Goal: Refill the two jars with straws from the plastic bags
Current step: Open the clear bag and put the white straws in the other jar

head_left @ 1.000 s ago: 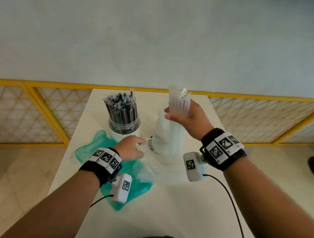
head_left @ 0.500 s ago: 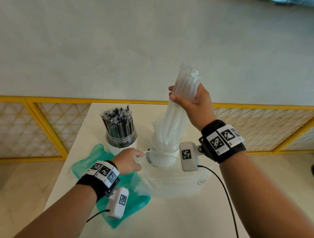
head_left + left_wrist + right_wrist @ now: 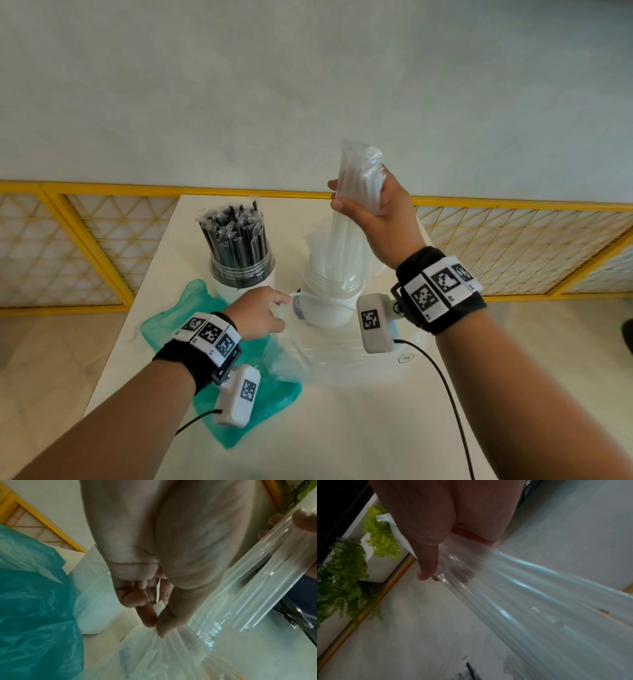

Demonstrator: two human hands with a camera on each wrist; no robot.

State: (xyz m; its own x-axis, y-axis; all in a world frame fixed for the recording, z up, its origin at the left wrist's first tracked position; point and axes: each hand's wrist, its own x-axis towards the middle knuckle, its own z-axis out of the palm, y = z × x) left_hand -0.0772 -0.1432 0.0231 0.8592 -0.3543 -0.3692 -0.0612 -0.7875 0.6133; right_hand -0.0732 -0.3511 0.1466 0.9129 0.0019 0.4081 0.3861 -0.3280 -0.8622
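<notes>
Two jars stand on the white table [image 3: 342, 428]. The left jar [image 3: 242, 270] is packed with black wrapped straws [image 3: 233, 233]. The right jar [image 3: 330, 301] holds clear straws. My right hand [image 3: 371, 209] grips a bundle of clear straws [image 3: 356, 178] near its top, and their lower ends reach down into the right jar. My left hand [image 3: 257, 313] pinches the edge of the clear plastic bag [image 3: 294, 356] between thumb and finger; that pinch on the clear bag [image 3: 154, 649] shows in the left wrist view. The clear straws [image 3: 513, 588] fan out below my right hand in the right wrist view.
A teal plastic bag [image 3: 205, 342] lies flat under my left wrist, left of the clear bag. A yellow lattice railing [image 3: 85, 240] runs behind and beside the table. Cables trail from both wrist cameras across the table's near part.
My right hand lifted the clear straw bundle up out of the clear bag and stood it in the right jar. The bag has sunk flat onto the table. My left hand stayed put.
</notes>
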